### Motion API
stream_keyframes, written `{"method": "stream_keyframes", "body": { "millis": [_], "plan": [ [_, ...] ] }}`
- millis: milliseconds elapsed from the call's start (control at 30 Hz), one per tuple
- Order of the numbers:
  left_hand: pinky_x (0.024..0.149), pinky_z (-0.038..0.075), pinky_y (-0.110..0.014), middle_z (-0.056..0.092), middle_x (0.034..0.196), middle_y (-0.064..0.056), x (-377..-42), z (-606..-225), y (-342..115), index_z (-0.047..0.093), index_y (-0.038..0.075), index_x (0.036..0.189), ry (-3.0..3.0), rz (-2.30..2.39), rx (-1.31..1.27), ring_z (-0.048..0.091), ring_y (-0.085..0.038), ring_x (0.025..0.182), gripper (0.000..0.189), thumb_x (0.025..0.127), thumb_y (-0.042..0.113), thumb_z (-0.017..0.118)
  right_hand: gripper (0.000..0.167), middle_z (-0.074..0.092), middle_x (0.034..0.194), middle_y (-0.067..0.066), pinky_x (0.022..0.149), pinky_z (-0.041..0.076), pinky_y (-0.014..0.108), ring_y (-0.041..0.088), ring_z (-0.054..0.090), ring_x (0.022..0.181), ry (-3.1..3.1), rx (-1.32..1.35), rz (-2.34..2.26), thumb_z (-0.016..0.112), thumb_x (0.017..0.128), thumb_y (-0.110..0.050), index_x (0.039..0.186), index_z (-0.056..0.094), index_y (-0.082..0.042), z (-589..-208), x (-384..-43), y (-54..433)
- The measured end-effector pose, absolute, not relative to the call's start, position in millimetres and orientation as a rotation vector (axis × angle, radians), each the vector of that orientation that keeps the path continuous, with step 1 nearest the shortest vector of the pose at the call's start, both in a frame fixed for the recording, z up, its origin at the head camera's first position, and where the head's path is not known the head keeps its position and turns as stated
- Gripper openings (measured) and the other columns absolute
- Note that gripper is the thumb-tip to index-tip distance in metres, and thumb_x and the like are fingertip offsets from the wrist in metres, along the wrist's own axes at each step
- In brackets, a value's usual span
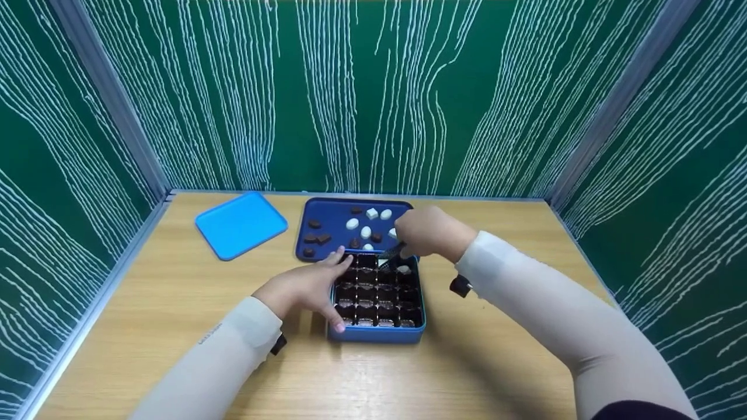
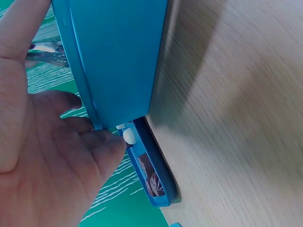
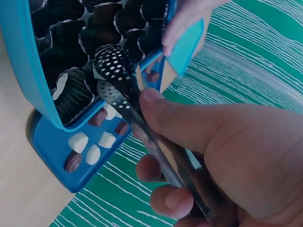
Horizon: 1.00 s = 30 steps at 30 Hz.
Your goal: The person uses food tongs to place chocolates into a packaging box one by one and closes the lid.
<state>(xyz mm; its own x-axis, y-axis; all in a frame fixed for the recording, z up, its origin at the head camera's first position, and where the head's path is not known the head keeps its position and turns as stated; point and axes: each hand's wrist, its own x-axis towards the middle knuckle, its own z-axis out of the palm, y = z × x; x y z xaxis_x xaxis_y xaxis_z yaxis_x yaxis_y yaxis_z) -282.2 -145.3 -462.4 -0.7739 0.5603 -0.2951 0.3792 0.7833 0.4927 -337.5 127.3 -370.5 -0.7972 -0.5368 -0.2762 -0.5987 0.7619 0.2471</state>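
A blue box (image 1: 379,334) with a dark brown divided insert (image 1: 366,291) stands on the table. My left hand (image 1: 309,286) steadies its left side, thumb by the front corner and fingers spread along the rim to the back corner. My right hand (image 1: 429,232) holds metal tongs (image 3: 137,118) with perforated ends, whose tips reach into a back-row compartment. A white piece (image 1: 383,263) shows at the tips; whether they pinch it is hard to tell. In the back right compartment lies another white chocolate (image 3: 60,86).
Behind the box, a dark blue tray (image 1: 332,213) carries several brown and white chocolates (image 1: 352,223). A bright blue lid-like tray (image 1: 241,226) lies at the back left. Green panels with white lines (image 1: 373,105) enclose the wooden table (image 1: 496,326) at the back and sides.
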Motion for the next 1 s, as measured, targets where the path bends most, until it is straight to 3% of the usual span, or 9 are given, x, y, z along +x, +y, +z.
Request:
{"method": "stream_keyframes", "body": {
  "millis": [100, 200, 333, 433, 533, 633, 767, 867, 1000],
  "plan": [
    [0.143, 0.028, -0.058, -0.006, 0.193, -0.012, -281.6, -462.4, -145.3, 0.012, 0.02, 0.185, 2.542, 0.571, 0.702, 0.007, -0.036, 0.179, 0.158, 0.065, 0.057, 0.108, 0.036, 0.058, 0.071, -0.005, 0.057, 0.044, 0.029, 0.013, 0.051, 0.064, 2.754, -0.881, 0.55, 0.086, 0.103, -0.042, 0.083, 0.071, -0.014, -376.0, -340.3, 118.7],
    [0.143, 0.028, -0.057, -0.006, 0.193, -0.012, -281.5, -462.0, -145.4, 0.011, 0.02, 0.185, 2.542, 0.569, 0.7, 0.007, -0.036, 0.179, 0.158, 0.065, 0.058, 0.108, 0.035, 0.062, 0.072, -0.004, 0.06, 0.052, 0.03, 0.013, 0.054, 0.064, 2.745, -0.873, 0.608, 0.086, 0.103, -0.042, 0.086, 0.072, -0.015, -379.2, -342.0, 110.0],
    [0.143, 0.028, -0.058, -0.006, 0.193, -0.012, -282.1, -461.8, -145.1, 0.012, 0.02, 0.185, 2.543, 0.566, 0.703, 0.007, -0.036, 0.179, 0.158, 0.065, 0.058, 0.108, 0.029, 0.076, 0.085, -0.001, 0.075, 0.067, 0.036, 0.014, 0.063, 0.071, 2.727, -0.879, 0.659, 0.088, 0.101, -0.041, 0.099, 0.078, -0.013, -382.4, -341.3, 100.0],
    [0.143, 0.029, -0.058, -0.006, 0.193, -0.012, -282.5, -462.5, -144.4, 0.012, 0.02, 0.185, 2.544, 0.56, 0.71, 0.007, -0.036, 0.179, 0.158, 0.066, 0.058, 0.108, 0.029, 0.081, 0.095, 0.001, 0.086, 0.071, 0.039, 0.014, 0.065, 0.075, 2.718, -0.877, 0.681, 0.089, 0.1, -0.039, 0.109, 0.079, -0.013, -384.0, -339.6, 96.0],
    [0.143, 0.029, -0.057, -0.006, 0.193, -0.013, -282.8, -463.3, -143.7, 0.012, 0.019, 0.185, 2.544, 0.557, 0.723, 0.007, -0.036, 0.179, 0.157, 0.066, 0.058, 0.108, 0.024, 0.078, 0.093, 0.001, 0.082, 0.071, 0.04, 0.013, 0.059, 0.072, 2.722, -0.864, 0.675, 0.088, 0.1, -0.034, 0.109, 0.08, -0.013, -381.7, -338.0, 95.3],
    [0.143, 0.03, -0.057, -0.005, 0.193, -0.013, -282.6, -463.3, -143.5, 0.012, 0.019, 0.185, 2.545, 0.561, 0.728, 0.006, -0.034, 0.179, 0.157, 0.066, 0.057, 0.108, 0.014, 0.067, 0.082, -0.002, 0.068, 0.064, 0.037, 0.013, 0.051, 0.068, 2.727, -0.839, 0.627, 0.085, 0.099, -0.026, 0.099, 0.078, -0.014, -373.7, -337.1, 97.2],
    [0.143, 0.03, -0.057, -0.005, 0.193, -0.014, -282.4, -463.5, -143.5, 0.012, 0.019, 0.185, 2.55, 0.562, 0.722, 0.005, -0.034, 0.179, 0.158, 0.066, 0.056, 0.108, 0.026, 0.057, 0.074, -0.006, 0.058, 0.049, 0.031, 0.012, 0.049, 0.065, 2.707, -0.781, 0.519, 0.085, 0.099, -0.028, 0.084, 0.068, -0.016, -357.7, -339.2, 104.6],
    [0.143, 0.029, -0.057, -0.006, 0.193, -0.014, -282.0, -462.9, -143.7, 0.012, 0.019, 0.185, 2.55, 0.563, 0.717, 0.005, -0.035, 0.179, 0.158, 0.065, 0.056, 0.108, 0.036, 0.058, 0.073, -0.005, 0.06, 0.048, 0.031, 0.013, 0.051, 0.066, 2.699, -0.742, 0.432, 0.084, 0.101, -0.039, 0.081, 0.065, -0.015, -348.4, -345.8, 115.0],
    [0.143, 0.029, -0.058, -0.006, 0.193, -0.012, -282.1, -462.5, -143.7, 0.011, 0.02, 0.185, 2.544, 0.567, 0.703, 0.004, -0.035, 0.179, 0.159, 0.064, 0.056, 0.108, 0.039, 0.07, 0.085, 0.001, 0.073, 0.059, 0.038, 0.019, 0.06, 0.074, 2.787, -0.661, 0.291, 0.081, 0.104, -0.047, 0.098, 0.078, -0.008, -348.0, -358.1, 133.5]
  ]
}}
